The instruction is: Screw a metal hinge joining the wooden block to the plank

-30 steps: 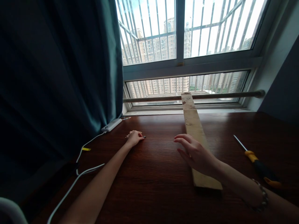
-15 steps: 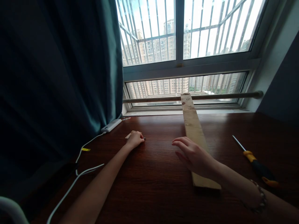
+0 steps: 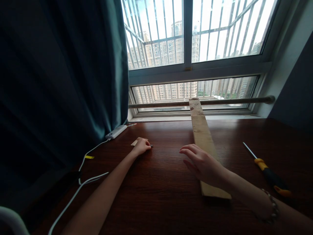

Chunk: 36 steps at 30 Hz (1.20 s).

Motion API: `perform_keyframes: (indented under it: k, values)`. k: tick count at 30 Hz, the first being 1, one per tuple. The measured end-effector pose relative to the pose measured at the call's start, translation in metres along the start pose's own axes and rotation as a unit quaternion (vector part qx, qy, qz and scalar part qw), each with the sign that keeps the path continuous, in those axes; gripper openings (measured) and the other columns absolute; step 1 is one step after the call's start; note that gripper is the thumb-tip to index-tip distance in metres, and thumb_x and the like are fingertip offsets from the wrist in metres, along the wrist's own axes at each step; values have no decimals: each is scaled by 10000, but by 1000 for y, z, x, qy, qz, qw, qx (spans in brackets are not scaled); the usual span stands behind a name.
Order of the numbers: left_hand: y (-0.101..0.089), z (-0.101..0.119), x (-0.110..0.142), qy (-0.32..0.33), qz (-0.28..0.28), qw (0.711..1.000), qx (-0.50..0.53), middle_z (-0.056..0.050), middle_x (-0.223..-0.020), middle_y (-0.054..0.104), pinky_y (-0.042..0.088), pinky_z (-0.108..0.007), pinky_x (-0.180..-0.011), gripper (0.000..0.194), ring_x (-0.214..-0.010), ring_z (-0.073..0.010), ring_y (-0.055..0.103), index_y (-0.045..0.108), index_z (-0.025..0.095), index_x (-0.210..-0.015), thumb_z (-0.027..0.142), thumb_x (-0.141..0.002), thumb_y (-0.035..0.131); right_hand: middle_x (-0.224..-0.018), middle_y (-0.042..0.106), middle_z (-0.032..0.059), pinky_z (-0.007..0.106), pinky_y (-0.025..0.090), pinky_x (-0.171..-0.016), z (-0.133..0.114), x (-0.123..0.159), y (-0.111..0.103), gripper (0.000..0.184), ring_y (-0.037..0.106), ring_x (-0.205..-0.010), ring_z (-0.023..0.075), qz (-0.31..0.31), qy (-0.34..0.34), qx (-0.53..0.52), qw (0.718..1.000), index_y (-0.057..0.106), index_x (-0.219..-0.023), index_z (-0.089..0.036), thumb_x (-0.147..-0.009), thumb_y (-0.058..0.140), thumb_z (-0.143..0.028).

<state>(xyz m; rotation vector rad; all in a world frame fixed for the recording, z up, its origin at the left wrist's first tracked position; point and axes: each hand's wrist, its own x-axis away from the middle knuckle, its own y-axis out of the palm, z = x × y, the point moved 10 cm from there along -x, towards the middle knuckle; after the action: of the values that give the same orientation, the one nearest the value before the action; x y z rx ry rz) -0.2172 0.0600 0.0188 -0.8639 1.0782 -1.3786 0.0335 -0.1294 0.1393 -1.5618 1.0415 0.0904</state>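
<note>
My left hand [image 3: 141, 147] is on the dark wooden tabletop, its fingers pinched together at a small metal piece [image 3: 152, 146], too small to name. A pale flat scrap [image 3: 135, 142] lies partly hidden behind that hand. My right hand [image 3: 199, 160], empty, hangs with bent, parted fingers over the left edge of a long pale wooden board [image 3: 204, 133]. The board's far end rests on a rail by the window. To the right of my right hand lies a screwdriver [image 3: 269, 171] with a yellow and black handle, its tip pointing away from me.
A white power strip [image 3: 116, 132] sits at the far left by the dark curtain [image 3: 97, 65], with a white cable [image 3: 83, 182] running toward me. The horizontal rail [image 3: 158, 104] crosses in front of the window. A yellow tag [image 3: 89, 157] is on the cable.
</note>
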Motion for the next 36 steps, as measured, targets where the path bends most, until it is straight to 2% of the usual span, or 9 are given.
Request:
perform_keyframes:
  k: [12, 16, 21, 24, 26, 29, 31, 32, 36]
  values:
    - [8, 3, 0, 12, -39, 999, 24, -34, -721, 693, 426, -226, -670, 154, -726, -161, 627, 704, 157, -703, 236, -629, 595, -1047, 564, 121, 397, 501, -800, 1, 0, 2, 276, 534, -971, 224, -4, -3, 7, 1000, 503, -1085, -175, -823, 453, -106]
    - [16, -3, -1, -8, -62, 994, 85, -39, -682, 668, 430, -234, -560, 186, -645, -159, 601, 694, 131, -717, 259, -631, 590, -1052, 561, 122, 396, 498, -805, 1, 0, 3, 278, 532, -975, 226, -9, 2, 8, 1000, 505, -1088, -172, -823, 451, -105]
    - [22, -3, 5, -55, -111, 965, 233, -27, -622, 617, 399, -213, -477, 215, -552, -113, 528, 671, 109, -703, 295, -598, 647, -1045, 574, 120, 384, 491, -818, 7, 1, 5, 269, 548, -973, 217, -11, 25, -19, 999, 524, -1070, -161, -815, 460, -107]
    - [20, 20, 16, -64, -155, 925, 342, -13, -629, 608, 378, -193, -481, 243, -541, -81, 500, 665, 110, -727, 299, -577, 692, -940, 615, 95, 333, 517, -723, 25, 3, 14, 183, 608, -822, 179, -3, 100, -106, 989, 573, -968, -159, -808, 486, -139]
    - [18, 50, 28, -53, -180, 893, 410, -3, -623, 600, 362, -182, -483, 255, -525, -60, 480, 662, 109, -749, 286, -573, 714, -813, 634, 67, 298, 526, -624, 41, 6, 27, 122, 625, -691, 154, -1, 182, -218, 959, 590, -885, -149, -804, 518, -205]
    - [21, 104, 51, -30, -211, 842, 496, 8, -601, 586, 361, -182, -502, 259, -505, -46, 462, 656, 108, -766, 264, -574, 734, -755, 635, 44, 296, 538, -586, 58, 15, 51, 244, 639, -646, 154, 15, 296, -418, 859, 583, -868, -128, -738, 620, -332]
    - [27, 136, 68, -19, -228, 811, 539, 4, -593, 584, 365, -190, -513, 260, -505, -51, 469, 656, 104, -752, 264, -567, 745, -795, 635, 47, 307, 544, -627, 63, 21, 60, 345, 646, -671, 155, 46, 341, -500, 795, 579, -862, -117, -661, 695, -371]
    - [29, 150, 76, -13, -232, 801, 552, -1, -593, 587, 366, -193, -516, 260, -506, -53, 471, 658, 101, -746, 267, -567, 747, -798, 635, 48, 304, 542, -648, 64, 24, 63, 366, 644, -681, 151, 62, 358, -521, 772, 580, -843, -113, -629, 723, -374]
    - [26, 181, 98, 25, -215, 807, 549, -28, -611, 614, 376, -203, -532, 263, -538, -74, 491, 676, 86, -758, 291, -601, 730, -683, 627, 23, 251, 518, -592, 71, 35, 66, 363, 608, -614, 114, 108, 410, -551, 719, 572, -749, -118, -579, 765, -375]
